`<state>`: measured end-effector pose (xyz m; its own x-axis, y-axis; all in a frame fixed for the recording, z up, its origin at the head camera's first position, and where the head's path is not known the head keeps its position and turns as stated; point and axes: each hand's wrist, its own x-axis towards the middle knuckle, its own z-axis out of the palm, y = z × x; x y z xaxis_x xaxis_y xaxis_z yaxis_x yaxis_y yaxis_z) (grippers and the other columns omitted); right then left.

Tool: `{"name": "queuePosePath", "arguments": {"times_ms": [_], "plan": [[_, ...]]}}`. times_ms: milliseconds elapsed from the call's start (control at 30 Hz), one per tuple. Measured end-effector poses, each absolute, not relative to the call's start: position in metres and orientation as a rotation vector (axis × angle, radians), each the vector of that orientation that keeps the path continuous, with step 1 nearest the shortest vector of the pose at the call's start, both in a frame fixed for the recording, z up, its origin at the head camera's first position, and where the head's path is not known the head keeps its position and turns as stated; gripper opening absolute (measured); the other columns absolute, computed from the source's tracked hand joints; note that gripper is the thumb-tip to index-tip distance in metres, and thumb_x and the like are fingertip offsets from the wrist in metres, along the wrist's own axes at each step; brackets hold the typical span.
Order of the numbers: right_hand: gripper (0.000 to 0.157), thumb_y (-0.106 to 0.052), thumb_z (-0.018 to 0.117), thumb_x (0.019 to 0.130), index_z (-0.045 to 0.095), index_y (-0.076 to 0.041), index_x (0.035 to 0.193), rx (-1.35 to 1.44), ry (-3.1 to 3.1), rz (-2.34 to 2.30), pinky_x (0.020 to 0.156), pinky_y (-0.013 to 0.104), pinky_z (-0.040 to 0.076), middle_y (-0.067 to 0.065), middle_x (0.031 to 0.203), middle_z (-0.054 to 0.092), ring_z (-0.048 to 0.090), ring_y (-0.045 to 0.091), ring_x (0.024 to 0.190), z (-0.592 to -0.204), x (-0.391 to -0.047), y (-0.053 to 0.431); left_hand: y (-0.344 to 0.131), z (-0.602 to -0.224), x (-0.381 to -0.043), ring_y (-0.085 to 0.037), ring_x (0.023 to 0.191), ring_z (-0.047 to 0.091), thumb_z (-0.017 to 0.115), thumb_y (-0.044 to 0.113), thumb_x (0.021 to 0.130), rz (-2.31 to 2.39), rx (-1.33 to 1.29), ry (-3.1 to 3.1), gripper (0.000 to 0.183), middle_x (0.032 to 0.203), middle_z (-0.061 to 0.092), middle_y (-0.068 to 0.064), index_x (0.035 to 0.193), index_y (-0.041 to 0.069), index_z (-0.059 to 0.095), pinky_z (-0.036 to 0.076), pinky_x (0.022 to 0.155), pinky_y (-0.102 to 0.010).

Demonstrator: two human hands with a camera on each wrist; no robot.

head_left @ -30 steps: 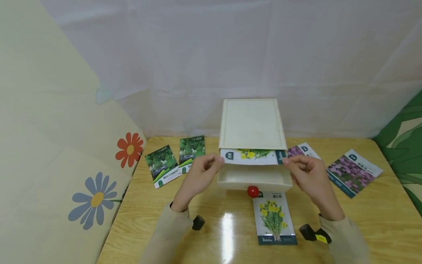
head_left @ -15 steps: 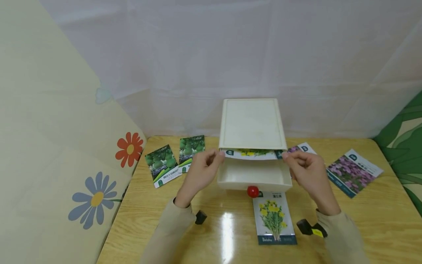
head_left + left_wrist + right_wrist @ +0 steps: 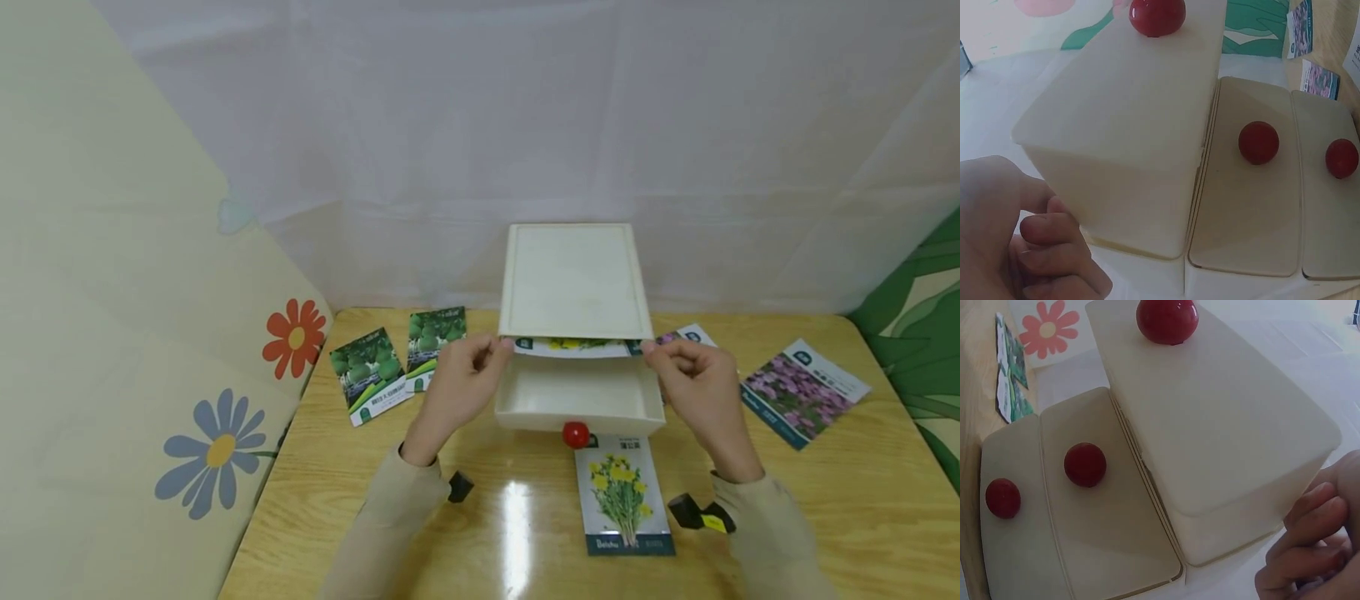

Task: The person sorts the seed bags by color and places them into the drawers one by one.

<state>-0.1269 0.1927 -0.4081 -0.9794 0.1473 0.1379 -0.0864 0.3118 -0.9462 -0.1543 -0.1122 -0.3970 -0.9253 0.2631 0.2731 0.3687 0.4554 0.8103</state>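
A seed packet with yellow flowers (image 3: 577,347) lies crosswise at the mouth of a white drawer cabinet (image 3: 573,279), partly hidden under its top. My left hand (image 3: 467,375) pinches the packet's left end between thumb and finger. At the right end, my right hand (image 3: 697,387) pinches it likewise. Below the packet, the top drawer (image 3: 581,392) is pulled out, its red knob (image 3: 576,434) facing me. The left wrist view shows my left hand (image 3: 1041,244) beside the drawer's side, fingers curled; my right hand (image 3: 1316,544) is at the opposite side in the right wrist view. Neither wrist view shows the packet.
Another yellow-flower packet (image 3: 626,496) lies in front of the cabinet. Two green packets, one (image 3: 369,375) nearer, lie left; two purple-flower packets, one (image 3: 806,392) farther out, lie right. Two lower drawers, including the middle one (image 3: 1244,206), are closed. A cloth-covered wall (image 3: 450,167) stands behind.
The packet has slid back under the cabinet top, so less of it shows. Both hands have moved slightly forward with it. The drawer and the other packets have stayed in place.
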Motion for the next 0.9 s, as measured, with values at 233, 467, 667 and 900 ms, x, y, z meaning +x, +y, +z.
{"name": "queuePosePath", "arguments": {"times_ms": [233,467,667,900], "plan": [[0.037,-0.031,0.067,0.097,0.070,0.004,0.087,-0.036,-2.337,1.790,0.030,0.032,0.026,-0.001,0.045,0.044,0.034,0.012,0.035,-0.4082,-0.1255,0.1922,-0.1163,-0.3944,-0.1540,-0.010,0.048,0.032,0.052,0.043,0.103,-1.470,-0.591,-2.631,0.043,0.055,0.037,0.002,0.068,0.018,0.048,0.030,0.048,-0.022],[0.037,-0.030,0.066,0.097,0.069,0.004,0.084,-0.036,-2.319,1.807,0.030,0.032,0.028,-0.001,0.045,0.044,0.035,0.013,0.035,-0.4081,-0.1249,0.1916,-0.1166,-0.3959,-0.1530,-0.011,0.048,0.032,0.054,0.037,0.103,-1.488,-0.585,-2.606,0.041,0.056,0.037,0.001,0.067,0.018,0.049,0.030,0.047,-0.022],[0.039,-0.030,0.066,0.098,0.067,0.006,0.082,-0.037,-2.299,1.815,0.031,0.032,0.030,0.000,0.045,0.044,0.035,0.014,0.036,-0.4091,-0.1240,0.1910,-0.1169,-0.3957,-0.1515,-0.012,0.049,0.033,0.054,0.040,0.103,-1.497,-0.568,-2.605,0.041,0.056,0.038,0.001,0.068,0.018,0.052,0.029,0.046,-0.022],[0.038,-0.029,0.066,0.098,0.066,0.005,0.082,-0.052,-2.302,1.786,0.032,0.030,0.033,0.000,0.047,0.046,0.038,0.014,0.037,-0.4091,-0.1220,0.1916,-0.1183,-0.3959,-0.1504,-0.014,0.050,0.035,0.054,0.037,0.103,-1.513,-0.567,-2.592,0.042,0.057,0.040,0.000,0.067,0.017,0.050,0.030,0.047,-0.023]]}}
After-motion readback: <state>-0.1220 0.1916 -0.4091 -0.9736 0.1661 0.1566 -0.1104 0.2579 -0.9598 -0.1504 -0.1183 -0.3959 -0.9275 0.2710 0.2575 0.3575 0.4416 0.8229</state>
